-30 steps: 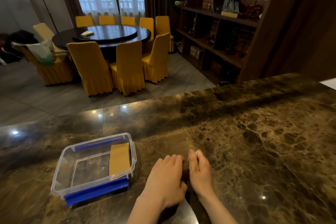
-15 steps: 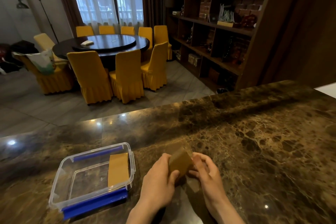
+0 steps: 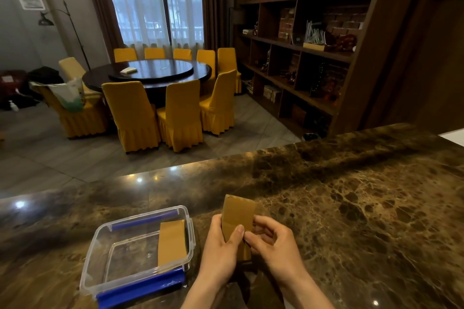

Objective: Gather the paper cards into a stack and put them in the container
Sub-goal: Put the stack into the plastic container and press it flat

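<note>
I've lifted the card stack (image 3: 238,216) off the table (image 3: 351,208), left hand (image 3: 221,251) and right hand (image 3: 273,246) both pinching it, ready for the container (image 3: 100,246) near the table's front edge.

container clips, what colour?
Blue clips on a clear container, seen in the head view, the only one.

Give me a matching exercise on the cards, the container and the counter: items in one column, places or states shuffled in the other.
1. held cards
2. card in the container
3. container
4. counter

A. brown marble, under everything
B. leaning against the container's right wall
C. clear, lidless, left of the hands
D. between left hand and right hand

Pairs: 1-D, 2-B, 3-C, 4-A
</note>
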Motion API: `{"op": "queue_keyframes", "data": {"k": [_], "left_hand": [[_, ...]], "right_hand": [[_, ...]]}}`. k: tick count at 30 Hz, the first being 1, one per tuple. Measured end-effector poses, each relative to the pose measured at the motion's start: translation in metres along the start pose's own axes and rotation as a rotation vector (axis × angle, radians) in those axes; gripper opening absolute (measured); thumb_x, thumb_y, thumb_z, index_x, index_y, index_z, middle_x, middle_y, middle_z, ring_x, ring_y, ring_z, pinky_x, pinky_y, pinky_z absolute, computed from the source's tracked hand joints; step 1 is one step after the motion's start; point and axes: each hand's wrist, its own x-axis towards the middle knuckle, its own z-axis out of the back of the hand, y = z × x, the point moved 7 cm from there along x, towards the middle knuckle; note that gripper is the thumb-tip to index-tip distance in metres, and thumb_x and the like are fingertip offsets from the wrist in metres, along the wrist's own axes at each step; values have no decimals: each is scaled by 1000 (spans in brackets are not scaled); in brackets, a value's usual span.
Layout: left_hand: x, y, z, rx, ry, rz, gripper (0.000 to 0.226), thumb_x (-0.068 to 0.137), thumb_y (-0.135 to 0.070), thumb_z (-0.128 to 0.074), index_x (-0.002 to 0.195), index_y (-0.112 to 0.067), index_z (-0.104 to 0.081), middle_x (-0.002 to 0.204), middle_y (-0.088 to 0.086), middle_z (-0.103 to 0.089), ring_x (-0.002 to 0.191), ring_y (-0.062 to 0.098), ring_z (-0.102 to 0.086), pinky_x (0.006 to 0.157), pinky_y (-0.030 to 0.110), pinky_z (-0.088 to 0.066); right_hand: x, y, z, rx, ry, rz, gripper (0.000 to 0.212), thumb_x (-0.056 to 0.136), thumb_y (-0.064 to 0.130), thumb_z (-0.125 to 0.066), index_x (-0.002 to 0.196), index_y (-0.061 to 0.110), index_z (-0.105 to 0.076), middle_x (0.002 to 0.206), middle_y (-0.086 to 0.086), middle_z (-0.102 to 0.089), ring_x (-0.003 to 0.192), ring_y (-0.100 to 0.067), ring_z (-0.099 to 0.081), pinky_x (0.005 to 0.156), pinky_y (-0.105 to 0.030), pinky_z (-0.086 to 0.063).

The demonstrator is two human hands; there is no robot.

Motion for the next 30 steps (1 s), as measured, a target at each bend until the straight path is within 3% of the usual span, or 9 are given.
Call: {"op": "queue_keyframes", "data": {"k": [4, 7, 11, 15, 19, 21, 26, 30], "left_hand": [[-1, -3, 7, 78, 4, -24, 24, 99, -32, -60, 119, -33, -48, 116, -7, -64, 102, 6, -64, 76, 19, -52], [1, -8, 21, 157, -43, -66, 29, 95, -31, -65, 122, -33, -53, 118, -8, -64, 105, 7, -64, 87, 27, -56], [-1, -22, 50, 144, -182, -116, 36, 91, -16, -71, 119, -32, -57, 102, -9, -69, 88, 3, -67, 70, 14, -54], [-5, -33, 77, 107, -273, -98, 35, 88, -17, -76, 114, -31, -57, 102, -9, -72, 88, 5, -70, 79, 31, -63], [-9, -38, 108, 80, -327, -98, 38, 87, -16, -76, 114, -31, -55, 107, -6, -70, 94, 11, -71, 81, 40, -65], [-13, -39, 125, 90, -365, -108, 39, 87, -16, -76, 115, -32, -55, 107, -5, -70, 94, 12, -72, 80, 41, -65], [-20, -31, 166, 135, -445, -79, 40, 87, -14, -75, 116, -30, -52, 106, -2, -70, 92, 15, -72, 81, 45, -65], [-27, -19, 195, 230, -529, -57, 41, 87, -17, -76, 117, -30, -52, 104, -2, -73, 84, 12, -73, 70, 34, -63]], "right_hand": [[-1, 3, -5, -17, -24, 20, 31, 85, 3, -79, 107, 23, -74, 98, -7, -81, 93, -21, -78, 87, -45, -64], [2, 11, -6, -30, -54, 43, 30, 84, 1, -78, 109, 18, -74, 95, -6, -81, 89, -17, -78, 83, -38, -65], [6, 27, -16, -56, -57, 88, 34, 84, 0, -79, 112, 17, -71, 89, -7, -79, 81, -15, -78, 71, -29, -64], [7, 52, -36, -147, -43, 161, 32, 84, 1, -79, 109, 21, -70, 90, -1, -77, 81, -1, -74, 66, -18, -60], [11, 71, -67, -230, -21, 201, 33, 85, 7, -79, 107, 29, -68, 90, 12, -72, 80, -1, -71, 61, -11, -56], [12, 74, -85, -257, 1, 206, 34, 85, 11, -79, 110, 32, -66, 93, 13, -71, 86, -3, -70, 64, -14, -58], [15, 69, -132, -289, 88, 164, 38, 86, 18, -80, 121, 27, -67, 102, 7, -74, 92, -9, -73, 82, -33, -65], [14, 61, -165, -342, 122, 159, 38, 85, 21, -81, 120, 27, -66, 106, 4, -74, 91, -8, -72, 83, -34, -65]]}}
